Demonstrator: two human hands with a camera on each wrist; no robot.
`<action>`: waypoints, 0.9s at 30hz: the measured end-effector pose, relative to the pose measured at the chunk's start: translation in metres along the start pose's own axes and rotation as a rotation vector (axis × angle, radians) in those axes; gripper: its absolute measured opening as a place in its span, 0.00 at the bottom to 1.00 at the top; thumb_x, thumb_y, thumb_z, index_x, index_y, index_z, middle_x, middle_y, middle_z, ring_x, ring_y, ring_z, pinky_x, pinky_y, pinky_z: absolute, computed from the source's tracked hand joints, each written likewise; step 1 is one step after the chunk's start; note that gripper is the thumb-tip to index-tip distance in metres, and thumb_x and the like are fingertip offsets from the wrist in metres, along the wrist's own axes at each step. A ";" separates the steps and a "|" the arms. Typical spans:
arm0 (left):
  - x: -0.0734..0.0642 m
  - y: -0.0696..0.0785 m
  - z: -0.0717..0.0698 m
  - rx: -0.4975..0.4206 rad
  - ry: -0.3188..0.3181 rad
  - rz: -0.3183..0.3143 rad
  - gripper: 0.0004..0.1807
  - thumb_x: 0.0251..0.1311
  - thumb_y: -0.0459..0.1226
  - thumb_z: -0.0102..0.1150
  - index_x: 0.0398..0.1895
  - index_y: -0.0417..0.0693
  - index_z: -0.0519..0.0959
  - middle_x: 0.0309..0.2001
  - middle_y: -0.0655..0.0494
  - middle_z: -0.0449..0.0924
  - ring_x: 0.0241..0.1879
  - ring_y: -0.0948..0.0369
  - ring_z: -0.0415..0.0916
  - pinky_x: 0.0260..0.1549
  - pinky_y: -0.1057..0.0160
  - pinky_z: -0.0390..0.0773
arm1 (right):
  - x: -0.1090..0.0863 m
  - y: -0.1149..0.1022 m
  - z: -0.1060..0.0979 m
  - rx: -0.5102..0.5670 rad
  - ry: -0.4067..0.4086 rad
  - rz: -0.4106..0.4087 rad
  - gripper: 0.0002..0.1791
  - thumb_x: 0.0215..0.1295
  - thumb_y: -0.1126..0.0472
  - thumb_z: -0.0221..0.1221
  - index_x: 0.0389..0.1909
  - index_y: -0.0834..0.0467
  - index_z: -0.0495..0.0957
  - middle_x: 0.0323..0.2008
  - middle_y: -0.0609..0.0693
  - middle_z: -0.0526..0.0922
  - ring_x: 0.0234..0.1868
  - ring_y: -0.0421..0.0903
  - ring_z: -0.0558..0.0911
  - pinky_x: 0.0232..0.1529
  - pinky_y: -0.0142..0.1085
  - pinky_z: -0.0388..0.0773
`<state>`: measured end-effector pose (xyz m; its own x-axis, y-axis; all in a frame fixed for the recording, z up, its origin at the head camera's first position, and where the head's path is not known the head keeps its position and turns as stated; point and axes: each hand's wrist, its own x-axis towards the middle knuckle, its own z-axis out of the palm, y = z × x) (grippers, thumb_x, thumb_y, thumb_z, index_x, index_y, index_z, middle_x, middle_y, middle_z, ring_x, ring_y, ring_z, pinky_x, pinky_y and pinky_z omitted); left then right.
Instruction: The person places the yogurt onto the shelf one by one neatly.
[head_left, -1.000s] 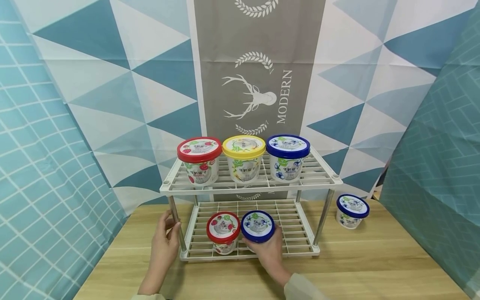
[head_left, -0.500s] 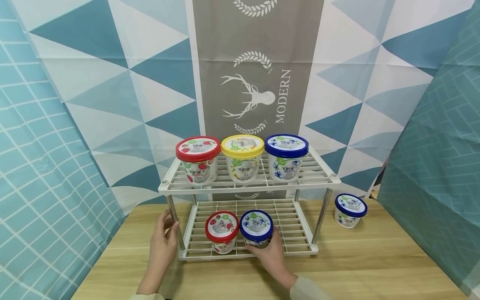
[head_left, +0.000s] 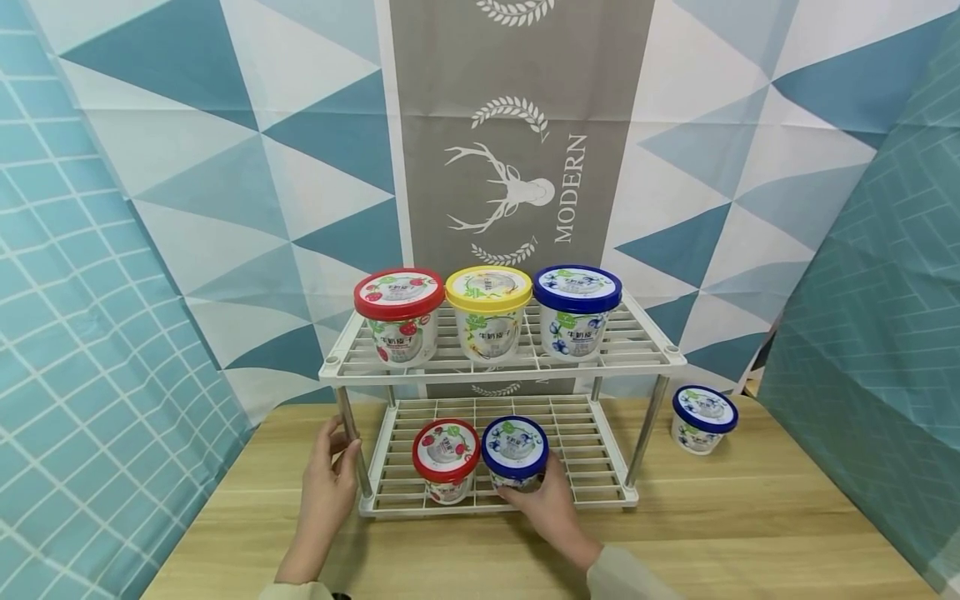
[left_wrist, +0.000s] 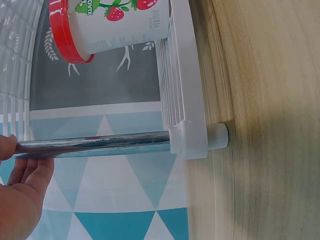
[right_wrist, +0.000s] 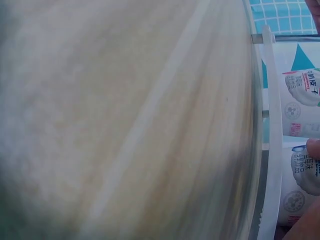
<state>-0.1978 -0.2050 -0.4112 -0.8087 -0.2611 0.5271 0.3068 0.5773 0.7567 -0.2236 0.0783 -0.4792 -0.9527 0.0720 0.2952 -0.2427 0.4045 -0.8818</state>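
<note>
On the left, my left hand (head_left: 330,482) pinches the front metal post (left_wrist: 100,145) of a white two-tier rack (head_left: 502,377), thumb on one side and fingers on the other. My right hand (head_left: 552,506) holds a blue-lidded pudding tub (head_left: 515,447) on the lower shelf, thumb at its front and fingers at its right side. The right wrist view catches only the thumb (right_wrist: 313,148) over that tub's printed wall. Just left of it, a red-lidded strawberry tub (head_left: 446,454) stands upright on the same shelf.
Along the upper shelf stand a red-lidded tub (head_left: 399,312), a yellow-lidded tub (head_left: 488,312) and another blue-lidded tub (head_left: 577,308). A further blue-lidded tub (head_left: 703,417) sits on the wooden table (head_left: 720,525), right of the rack. Patterned cloth (head_left: 315,167) hangs behind.
My right hand has shifted slightly down and right, its thumb lower on the blue-lidded tub, so more of the tub's wall shows. My left hand keeps its place on the post.
</note>
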 end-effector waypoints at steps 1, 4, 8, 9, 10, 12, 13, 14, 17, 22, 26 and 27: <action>0.000 0.000 0.000 0.001 -0.001 -0.003 0.22 0.64 0.25 0.49 0.61 0.38 0.63 0.44 0.42 0.76 0.45 0.55 0.74 0.42 0.92 0.67 | 0.000 0.000 -0.001 -0.005 -0.006 -0.006 0.48 0.36 0.61 0.76 0.59 0.68 0.61 0.52 0.63 0.72 0.55 0.60 0.74 0.58 0.52 0.75; 0.001 -0.001 0.001 -0.002 -0.010 -0.025 0.22 0.64 0.25 0.49 0.61 0.39 0.63 0.44 0.43 0.76 0.44 0.65 0.72 0.41 0.92 0.67 | 0.002 0.000 -0.002 -0.023 -0.017 -0.017 0.48 0.36 0.60 0.76 0.59 0.68 0.61 0.52 0.62 0.73 0.55 0.59 0.74 0.59 0.52 0.74; 0.001 0.000 0.001 -0.011 -0.021 -0.045 0.22 0.64 0.25 0.49 0.61 0.41 0.63 0.45 0.44 0.75 0.44 0.68 0.70 0.41 0.93 0.67 | 0.003 0.000 -0.004 -0.027 -0.036 -0.024 0.48 0.37 0.60 0.75 0.60 0.67 0.61 0.53 0.62 0.72 0.56 0.60 0.74 0.59 0.52 0.73; 0.001 0.000 0.001 -0.011 -0.021 -0.044 0.22 0.64 0.25 0.49 0.61 0.41 0.63 0.45 0.44 0.75 0.44 0.65 0.71 0.41 0.93 0.67 | 0.003 0.000 -0.005 -0.029 -0.044 -0.024 0.48 0.38 0.60 0.75 0.60 0.67 0.61 0.53 0.62 0.72 0.56 0.60 0.74 0.59 0.53 0.73; 0.001 -0.001 0.001 -0.008 -0.019 -0.036 0.22 0.64 0.25 0.49 0.61 0.40 0.63 0.44 0.43 0.75 0.44 0.61 0.72 0.42 0.93 0.67 | 0.003 0.000 -0.006 -0.027 -0.053 -0.024 0.48 0.38 0.60 0.75 0.61 0.67 0.60 0.54 0.62 0.72 0.56 0.60 0.73 0.59 0.53 0.73; 0.001 -0.001 0.002 -0.006 -0.016 -0.027 0.22 0.64 0.25 0.48 0.61 0.40 0.63 0.44 0.43 0.75 0.45 0.56 0.73 0.42 0.93 0.67 | 0.004 0.000 -0.007 -0.026 -0.066 -0.022 0.49 0.38 0.60 0.75 0.61 0.67 0.60 0.54 0.63 0.72 0.56 0.61 0.73 0.59 0.54 0.73; 0.001 -0.001 0.001 -0.005 -0.014 -0.020 0.22 0.64 0.25 0.48 0.61 0.39 0.63 0.44 0.43 0.75 0.45 0.54 0.73 0.42 0.92 0.67 | 0.004 0.000 -0.008 -0.028 -0.072 -0.021 0.49 0.38 0.59 0.75 0.61 0.67 0.60 0.54 0.63 0.71 0.56 0.61 0.73 0.59 0.54 0.73; 0.001 -0.001 0.001 -0.003 -0.013 -0.017 0.22 0.64 0.25 0.48 0.61 0.39 0.63 0.44 0.43 0.75 0.45 0.53 0.74 0.42 0.92 0.67 | 0.004 -0.001 -0.009 -0.029 -0.079 -0.021 0.49 0.38 0.59 0.74 0.62 0.66 0.59 0.55 0.63 0.71 0.57 0.61 0.73 0.59 0.54 0.73; 0.001 0.000 0.002 0.004 -0.013 -0.017 0.22 0.64 0.25 0.49 0.61 0.40 0.63 0.44 0.43 0.76 0.45 0.55 0.73 0.43 0.92 0.67 | 0.005 -0.001 -0.012 -0.021 -0.103 -0.006 0.50 0.39 0.58 0.74 0.63 0.66 0.58 0.56 0.62 0.71 0.57 0.61 0.72 0.60 0.54 0.72; 0.001 0.000 0.002 0.008 -0.021 -0.032 0.22 0.64 0.26 0.49 0.62 0.41 0.63 0.45 0.43 0.75 0.45 0.56 0.73 0.43 0.91 0.69 | 0.003 -0.001 -0.021 -0.016 -0.119 0.022 0.47 0.39 0.60 0.74 0.61 0.67 0.61 0.53 0.63 0.72 0.55 0.60 0.74 0.57 0.53 0.75; 0.000 0.001 0.001 0.003 -0.017 -0.027 0.22 0.65 0.26 0.48 0.62 0.40 0.63 0.45 0.42 0.75 0.46 0.51 0.74 0.45 0.88 0.70 | 0.002 -0.002 -0.030 -0.067 -0.093 0.013 0.44 0.38 0.62 0.73 0.59 0.69 0.65 0.52 0.63 0.74 0.52 0.58 0.75 0.54 0.52 0.76; 0.000 0.001 0.001 0.002 -0.014 -0.024 0.22 0.65 0.26 0.48 0.62 0.39 0.63 0.45 0.41 0.75 0.46 0.50 0.75 0.45 0.89 0.70 | 0.002 -0.002 -0.032 -0.079 -0.083 0.015 0.43 0.38 0.63 0.73 0.59 0.68 0.66 0.52 0.63 0.74 0.52 0.58 0.75 0.54 0.52 0.76</action>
<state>-0.1975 -0.2040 -0.4108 -0.8229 -0.2642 0.5031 0.2862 0.5722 0.7685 -0.2187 0.1070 -0.4649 -0.9687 0.0037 0.2482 -0.2167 0.4744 -0.8532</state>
